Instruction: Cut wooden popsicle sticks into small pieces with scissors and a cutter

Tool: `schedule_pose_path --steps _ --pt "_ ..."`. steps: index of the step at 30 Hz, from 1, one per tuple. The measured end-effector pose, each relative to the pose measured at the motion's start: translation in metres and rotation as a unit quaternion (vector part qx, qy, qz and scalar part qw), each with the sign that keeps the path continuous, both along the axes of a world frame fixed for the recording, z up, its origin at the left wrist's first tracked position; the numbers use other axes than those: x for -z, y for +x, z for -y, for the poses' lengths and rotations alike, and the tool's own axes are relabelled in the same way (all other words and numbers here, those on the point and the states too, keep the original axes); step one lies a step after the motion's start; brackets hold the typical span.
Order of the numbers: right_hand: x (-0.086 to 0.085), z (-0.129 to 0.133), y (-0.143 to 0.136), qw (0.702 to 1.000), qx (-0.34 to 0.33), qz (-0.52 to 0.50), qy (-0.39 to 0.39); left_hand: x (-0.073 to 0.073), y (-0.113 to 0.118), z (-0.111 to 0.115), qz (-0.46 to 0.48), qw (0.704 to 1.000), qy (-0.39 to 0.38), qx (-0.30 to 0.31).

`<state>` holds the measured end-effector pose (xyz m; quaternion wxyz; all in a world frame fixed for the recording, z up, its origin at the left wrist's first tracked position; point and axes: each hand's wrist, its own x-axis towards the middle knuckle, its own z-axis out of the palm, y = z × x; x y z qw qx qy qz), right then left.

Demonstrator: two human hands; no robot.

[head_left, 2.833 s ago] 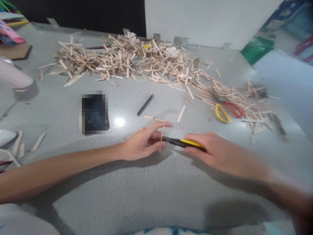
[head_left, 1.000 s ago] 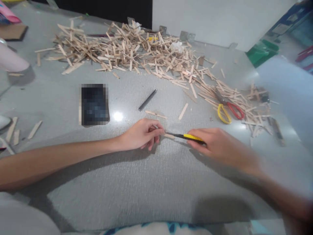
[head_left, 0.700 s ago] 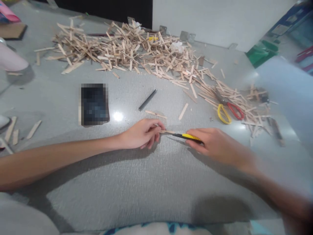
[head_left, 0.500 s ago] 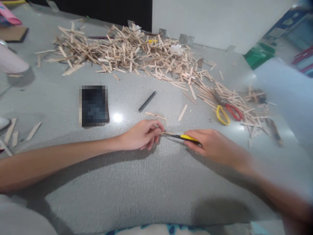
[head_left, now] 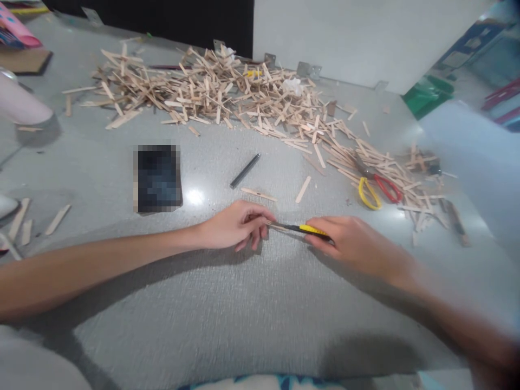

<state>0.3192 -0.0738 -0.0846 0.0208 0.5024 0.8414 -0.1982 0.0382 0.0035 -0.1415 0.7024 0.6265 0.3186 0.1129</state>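
My right hand (head_left: 339, 235) grips a utility knife (head_left: 311, 231) with a yellow and black handle, its blade pointing left. The blade's tip is at the fingers of my left hand (head_left: 244, 225), which is closed in a pinch. Between those fingers is a thin wooden craft stick (head_left: 281, 229), mostly hidden by the fingers and the blade. Just beyond my hands lie a marked craft stick (head_left: 259, 194) and a plain stick (head_left: 303, 189). A dark pen (head_left: 245, 170) rests behind them.
A large heap of craft sticks (head_left: 211, 92) spreads across the back of the grey table (head_left: 244, 314). Scissors (head_left: 369, 181) with yellow and red handles lie at its right end. A dark, blurred-out rectangular object (head_left: 158, 179) is on the left, near a few loose sticks (head_left: 58, 219).
The knife blade and the stick have shifted slightly against each other at my left fingertips; the stick now shows below the blade. The whole view has moved a little.
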Motion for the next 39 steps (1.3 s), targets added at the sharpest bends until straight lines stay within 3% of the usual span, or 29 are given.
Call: schedule_pose_path --steps 28,35,39 --pt "0.001 0.004 -0.008 0.996 -0.037 0.069 0.042 -0.006 -0.002 -0.003 -0.034 0.999 -0.009 0.014" --pt "0.008 0.007 -0.008 0.986 -0.055 0.108 0.117 -0.006 -0.002 -0.006 -0.061 0.997 0.01 0.039" --pt "0.012 0.012 -0.009 0.958 -0.107 0.189 0.19 -0.005 -0.003 -0.006 -0.07 0.996 0.027 0.04"
